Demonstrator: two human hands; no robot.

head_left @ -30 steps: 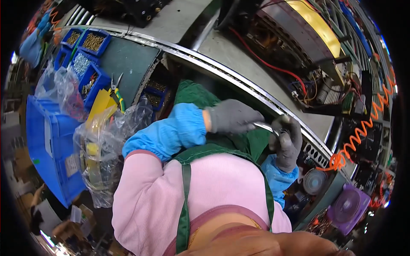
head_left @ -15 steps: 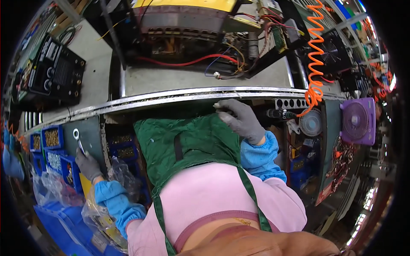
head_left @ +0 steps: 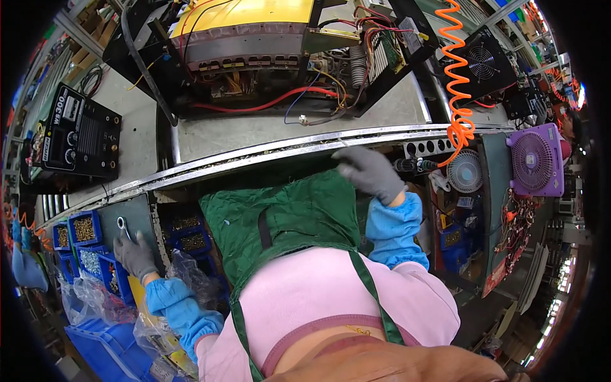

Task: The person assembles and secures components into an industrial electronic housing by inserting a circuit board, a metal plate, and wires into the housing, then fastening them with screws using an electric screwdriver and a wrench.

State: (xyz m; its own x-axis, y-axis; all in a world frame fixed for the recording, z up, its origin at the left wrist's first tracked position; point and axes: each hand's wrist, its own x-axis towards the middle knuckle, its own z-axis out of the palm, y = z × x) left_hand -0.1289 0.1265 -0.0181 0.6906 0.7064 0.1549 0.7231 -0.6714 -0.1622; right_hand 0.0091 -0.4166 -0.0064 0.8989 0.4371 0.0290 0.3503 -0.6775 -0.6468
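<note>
My left hand (head_left: 135, 256), in a grey glove, is over the handle of a ring-ended wrench (head_left: 122, 224) on the dark green side surface. Its thumb and fingers lie on either side of the handle; part of the grip is hidden. My right hand (head_left: 371, 173), also gloved in grey, hovers by the metal bench edge over my green apron (head_left: 299, 216). Its fingers are stretched out and loosely bent, with nothing visible in them. An air tool (head_left: 414, 165) on an orange coiled hose lies just right of it.
An opened machine chassis (head_left: 254, 57) with loose wires stands across the bench. Left of it is a black power unit (head_left: 79, 130). Blue bins of small fasteners (head_left: 84, 229) sit at left. The orange coiled hose (head_left: 455, 76) hangs at right, near a purple fan (head_left: 536, 160).
The view has tilted, so the bench machine shows more fully. My left hand has slid further up over the wrench handle. My right hand has shifted slightly right, its fingers still extended.
</note>
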